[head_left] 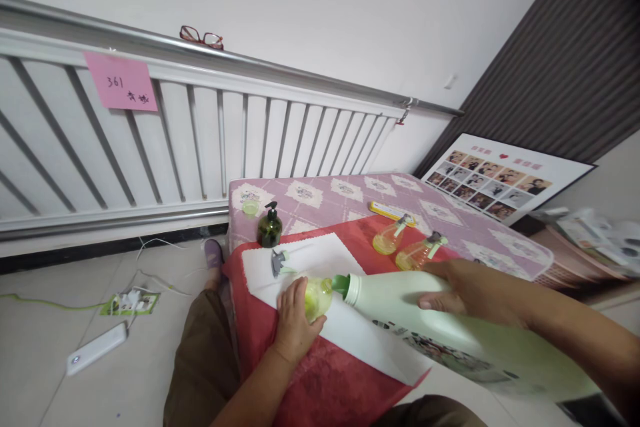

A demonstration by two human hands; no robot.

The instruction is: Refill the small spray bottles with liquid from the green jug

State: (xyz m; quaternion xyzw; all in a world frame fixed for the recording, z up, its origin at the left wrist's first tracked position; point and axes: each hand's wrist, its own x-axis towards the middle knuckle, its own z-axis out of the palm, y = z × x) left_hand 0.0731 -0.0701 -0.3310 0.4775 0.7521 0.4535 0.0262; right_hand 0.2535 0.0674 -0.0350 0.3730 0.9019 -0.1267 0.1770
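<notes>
My right hand point(470, 290) is wrapped over the top of a large pale green detergent bottle point(425, 323), tipped on its side with its green spout against the mouth of a small clear bottle point(317, 297) of yellow-green liquid. My left hand point(295, 323) is closed around that small bottle, holding it on a white cloth point(320, 260). A grey and green spray head point(279, 261) lies loose on the cloth just beyond my left hand.
Two more small spray bottles point(390, 237) point(417, 253) of yellow liquid lie on the red cloth point(330, 380). A dark green pump bottle point(270, 225) and a green cap point(250, 207) stand on the pink tablecloth point(350, 190). Behind are a white radiator point(200, 140), red glasses point(201, 36), a leaning photo frame point(500, 177). A white power strip point(97, 348) lies on the floor.
</notes>
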